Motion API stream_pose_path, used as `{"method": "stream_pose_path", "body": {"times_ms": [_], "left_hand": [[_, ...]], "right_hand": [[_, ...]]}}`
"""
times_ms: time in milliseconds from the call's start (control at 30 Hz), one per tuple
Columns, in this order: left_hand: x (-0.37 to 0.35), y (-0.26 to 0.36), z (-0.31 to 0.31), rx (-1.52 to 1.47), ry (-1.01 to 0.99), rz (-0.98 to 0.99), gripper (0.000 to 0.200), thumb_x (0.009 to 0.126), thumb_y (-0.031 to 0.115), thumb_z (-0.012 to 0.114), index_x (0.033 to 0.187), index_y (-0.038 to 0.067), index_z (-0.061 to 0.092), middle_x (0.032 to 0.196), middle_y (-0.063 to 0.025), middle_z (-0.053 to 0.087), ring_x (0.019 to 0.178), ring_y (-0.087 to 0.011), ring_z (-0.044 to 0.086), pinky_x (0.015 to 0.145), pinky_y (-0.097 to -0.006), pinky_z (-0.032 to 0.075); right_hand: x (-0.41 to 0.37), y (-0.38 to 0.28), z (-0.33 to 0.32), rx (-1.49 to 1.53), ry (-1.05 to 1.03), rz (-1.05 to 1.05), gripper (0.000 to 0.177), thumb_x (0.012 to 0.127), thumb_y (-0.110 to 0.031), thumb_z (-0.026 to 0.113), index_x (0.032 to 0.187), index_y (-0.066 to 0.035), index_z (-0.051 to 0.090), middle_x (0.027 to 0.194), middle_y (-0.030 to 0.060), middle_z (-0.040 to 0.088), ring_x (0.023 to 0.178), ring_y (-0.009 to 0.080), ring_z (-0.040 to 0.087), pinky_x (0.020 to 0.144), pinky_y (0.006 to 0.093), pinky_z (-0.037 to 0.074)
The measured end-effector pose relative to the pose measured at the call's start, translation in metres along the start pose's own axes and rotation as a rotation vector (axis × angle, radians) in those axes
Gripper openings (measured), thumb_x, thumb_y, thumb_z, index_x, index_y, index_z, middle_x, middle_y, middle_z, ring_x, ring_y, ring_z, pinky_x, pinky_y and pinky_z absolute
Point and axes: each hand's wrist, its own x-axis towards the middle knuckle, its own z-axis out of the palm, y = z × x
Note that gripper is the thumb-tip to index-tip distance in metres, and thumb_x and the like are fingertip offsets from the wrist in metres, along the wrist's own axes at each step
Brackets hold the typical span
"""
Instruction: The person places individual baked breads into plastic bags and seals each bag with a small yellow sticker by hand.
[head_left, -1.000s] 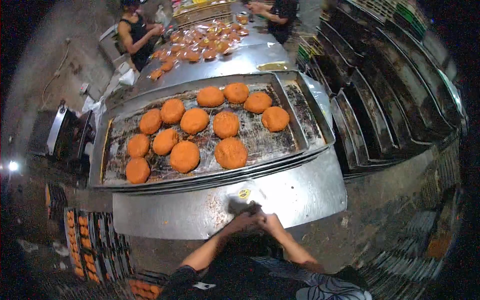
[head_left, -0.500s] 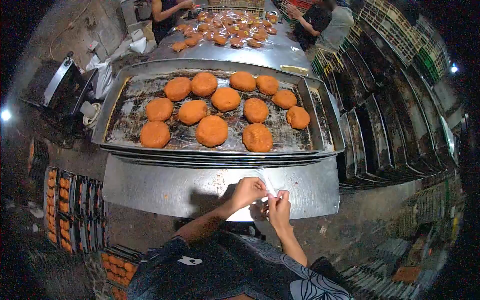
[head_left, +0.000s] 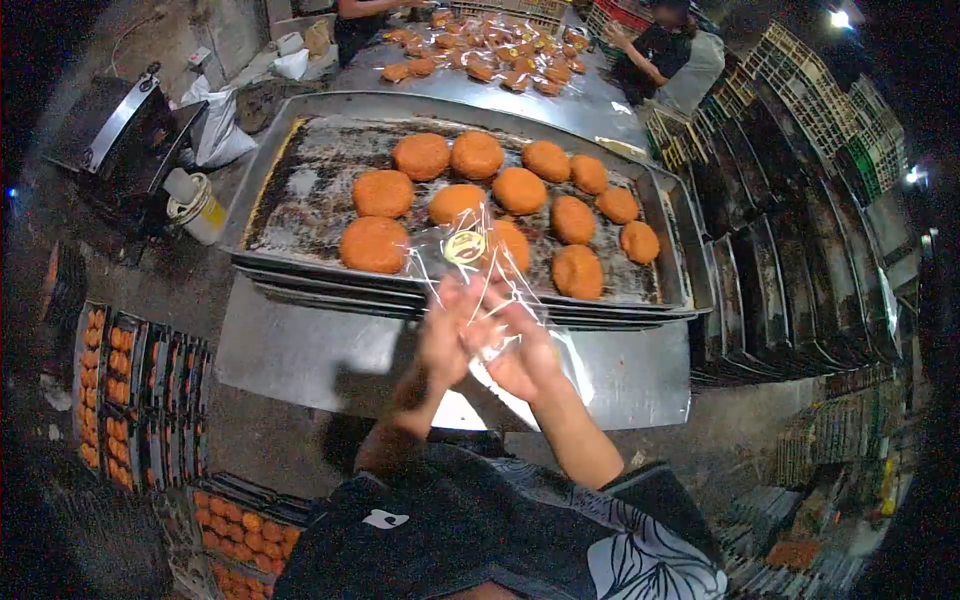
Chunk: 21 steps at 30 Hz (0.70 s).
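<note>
Two hands, left hand and right hand, both touching one clear bag between them; fingers blurred, cannot tell how tightly closed. One yellow label on bag. Bag above near edge of one top tray, overlapping buns. Thirteen round orange buns on tray, two partly behind bag. Tray on bench. Two people beside far end, one left, one right.
</note>
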Motion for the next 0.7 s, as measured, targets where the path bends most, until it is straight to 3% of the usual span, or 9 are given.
{"method": "stream_pose_path", "body": {"times_ms": [67,100,167,200,267,333,400,467,700], "left_hand": [[-0.002,0.05,-0.035,0.079,0.197,-0.026,0.042,0.082,0.026,0.05,0.117,0.007,0.035,0.098,-0.0118,0.053,0.092,-0.0254,0.051,0.082,-0.0405,0.043],[0.005,0.073,-0.047,0.11,0.26,0.197,0.04,0.083,0.025,0.049,0.116,0.006,0.037,0.097,-0.0108,0.053,0.093,-0.0239,0.051,0.083,-0.0415,0.043],[0.012,0.113,-0.06,0.102,0.35,0.522,0.035,0.083,0.023,0.048,0.112,0.005,0.041,0.095,-0.0095,0.053,0.094,-0.0219,0.051,0.084,-0.0444,0.041],[0.01,0.129,-0.059,0.064,0.379,0.622,0.033,0.083,0.023,0.048,0.11,0.005,0.042,0.095,-0.0092,0.053,0.093,-0.0214,0.051,0.085,-0.0464,0.04],[0.007,0.151,-0.056,0.018,0.357,0.633,0.032,0.083,0.019,0.046,0.111,0.006,0.042,0.095,-0.0099,0.053,0.095,-0.0242,0.05,0.087,-0.0493,0.037],[0.006,0.162,-0.069,-0.085,0.344,0.743,0.034,0.081,0.018,0.045,0.113,0.006,0.04,0.098,-0.0111,0.052,0.098,-0.0273,0.049,0.09,-0.0509,0.035],[0.012,0.154,-0.075,-0.104,0.369,0.763,0.037,0.08,0.019,0.042,0.114,0.006,0.039,0.104,-0.0131,0.05,0.101,-0.0299,0.047,0.091,-0.0527,0.033],[0.021,0.12,-0.064,-0.077,0.273,0.711,0.04,0.079,0.02,0.041,0.117,0.006,0.037,0.11,-0.0144,0.048,0.103,-0.0302,0.046,0.091,-0.0499,0.033],[-0.002,-0.012,0.026,0.01,0.295,0.04,0.051,0.079,0.036,0.041,0.118,0.003,0.033,0.111,-0.0129,0.044,0.099,-0.0258,0.046,0.084,-0.0379,0.039]], "right_hand": [[0.037,-0.009,-0.028,-1.103,-0.013,-0.08,0.041,0.078,-0.024,0.057,0.114,-0.005,0.047,0.108,0.0113,0.053,0.101,0.0218,0.05,0.088,0.0369,0.038],[0.062,-0.037,-0.005,-1.659,-0.178,-0.407,0.037,0.075,-0.022,0.06,0.107,-0.005,0.053,0.104,0.0128,0.056,0.102,0.0262,0.049,0.088,0.0377,0.037],[0.131,-0.078,-0.026,-2.321,-0.226,-0.749,0.054,0.067,-0.024,0.064,0.117,-0.012,0.045,0.123,0.0159,0.04,0.11,0.0338,0.041,0.089,0.0404,0.036],[0.162,-0.098,-0.054,-2.593,-0.366,-0.423,0.057,0.073,-0.032,0.059,0.123,-0.011,0.039,0.125,0.0169,0.036,0.111,0.035,0.038,0.094,0.0403,0.03],[0.181,-0.102,-0.048,-2.287,-0.219,-0.232,0.059,0.07,-0.035,0.061,0.121,-0.01,0.042,0.119,0.018,0.042,0.11,0.0341,0.039,0.093,0.0388,0.031],[0.173,-0.079,-0.04,-2.096,-0.066,-0.406,0.062,0.067,-0.034,0.065,0.119,-0.008,0.043,0.11,0.0163,0.049,0.101,0.0318,0.046,0.088,0.0367,0.035],[0.123,-0.022,-0.003,-2.03,0.246,-1.021,0.074,0.055,-0.03,0.072,0.118,-0.007,0.044,0.097,0.0137,0.054,0.085,0.0289,0.052,0.08,0.0365,0.039],[0.094,0.005,0.038,-1.969,0.107,-1.221,0.083,0.046,-0.025,0.075,0.119,-0.002,0.041,0.09,0.0118,0.056,0.077,0.0264,0.05,0.074,0.0354,0.04],[0.012,0.003,0.034,-1.858,0.613,-1.167,0.092,0.05,-0.021,0.075,0.125,0.005,0.027,0.084,0.0126,0.057,0.065,0.0248,0.051,0.058,0.0304,0.044]]}}
